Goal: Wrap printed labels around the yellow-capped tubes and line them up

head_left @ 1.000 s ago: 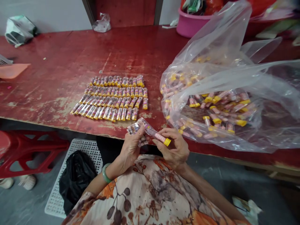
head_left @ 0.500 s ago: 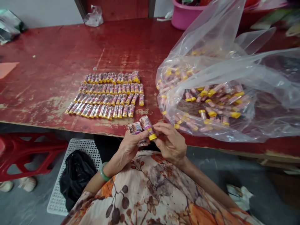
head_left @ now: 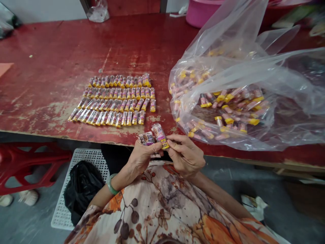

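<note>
Just off the table's near edge, my left hand (head_left: 142,154) is closed around a few printed cards or labels (head_left: 147,138), with the thumb on top. A small clear tube with a yellow cap and a printed label (head_left: 159,135) slants up between my two hands, also pinched by the left thumb. My right hand (head_left: 186,154) has its thumb and fingertips pressed on the tube's yellow end. On the table lie rows of similar labelled yellow-capped tubes (head_left: 114,101). To the right, a large clear plastic bag (head_left: 228,76) lies open with many tubes (head_left: 228,110) in it.
The worn red table (head_left: 50,67) spans the view. A pink basin (head_left: 203,13) and a crumpled plastic bag (head_left: 99,13) sit at its back. Below left are a red stool (head_left: 33,166), a white perforated crate (head_left: 59,203) and a black bag (head_left: 82,189).
My right fingers have closed on the yellow end of the tube, covering more of it. My left hand keeps its hold. The whole view has shifted slightly.
</note>
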{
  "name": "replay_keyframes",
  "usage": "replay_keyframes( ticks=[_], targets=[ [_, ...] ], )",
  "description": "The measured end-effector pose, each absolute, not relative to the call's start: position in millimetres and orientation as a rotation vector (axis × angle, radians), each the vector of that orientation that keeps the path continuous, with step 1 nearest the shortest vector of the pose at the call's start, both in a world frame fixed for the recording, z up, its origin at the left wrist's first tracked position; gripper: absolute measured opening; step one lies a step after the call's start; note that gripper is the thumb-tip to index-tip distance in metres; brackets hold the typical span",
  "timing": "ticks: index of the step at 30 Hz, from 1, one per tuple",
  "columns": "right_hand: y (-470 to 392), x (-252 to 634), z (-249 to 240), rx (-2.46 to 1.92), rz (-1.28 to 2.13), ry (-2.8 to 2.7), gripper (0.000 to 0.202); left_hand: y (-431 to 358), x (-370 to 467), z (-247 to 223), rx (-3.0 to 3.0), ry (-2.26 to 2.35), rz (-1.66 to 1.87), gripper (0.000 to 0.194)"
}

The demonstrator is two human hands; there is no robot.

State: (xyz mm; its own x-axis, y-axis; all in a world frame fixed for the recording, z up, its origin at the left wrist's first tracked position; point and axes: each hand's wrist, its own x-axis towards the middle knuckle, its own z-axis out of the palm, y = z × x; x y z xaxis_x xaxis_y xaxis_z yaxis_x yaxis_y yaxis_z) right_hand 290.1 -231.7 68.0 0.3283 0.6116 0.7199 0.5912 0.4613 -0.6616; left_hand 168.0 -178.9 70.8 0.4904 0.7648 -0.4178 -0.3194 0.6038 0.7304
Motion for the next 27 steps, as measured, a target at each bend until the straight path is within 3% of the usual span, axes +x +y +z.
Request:
replay_keyframes(
  ticks=[18, 21, 24, 27],
  targets=[
    [-227, 290, 53, -1.197, -0.119, -1.388, 0.031, -176, 170, 74, 0.610, 0.833, 0.712, 0.034],
    [-225, 297, 61, -1.226, 0.075, -1.438, 0.025, -171, 166, 70, 0.634, 0.858, 0.744, 0.034],
    [-217, 306, 71, -1.305, 0.539, -1.387, 0.019, -164, 160, 64, 0.727, 0.913, 0.809, 0.031],
    [-200, 307, 74, -1.379, 0.836, -1.195, 0.025, -158, 158, 58, 0.830, 0.881, 0.819, 0.030]
  ],
)
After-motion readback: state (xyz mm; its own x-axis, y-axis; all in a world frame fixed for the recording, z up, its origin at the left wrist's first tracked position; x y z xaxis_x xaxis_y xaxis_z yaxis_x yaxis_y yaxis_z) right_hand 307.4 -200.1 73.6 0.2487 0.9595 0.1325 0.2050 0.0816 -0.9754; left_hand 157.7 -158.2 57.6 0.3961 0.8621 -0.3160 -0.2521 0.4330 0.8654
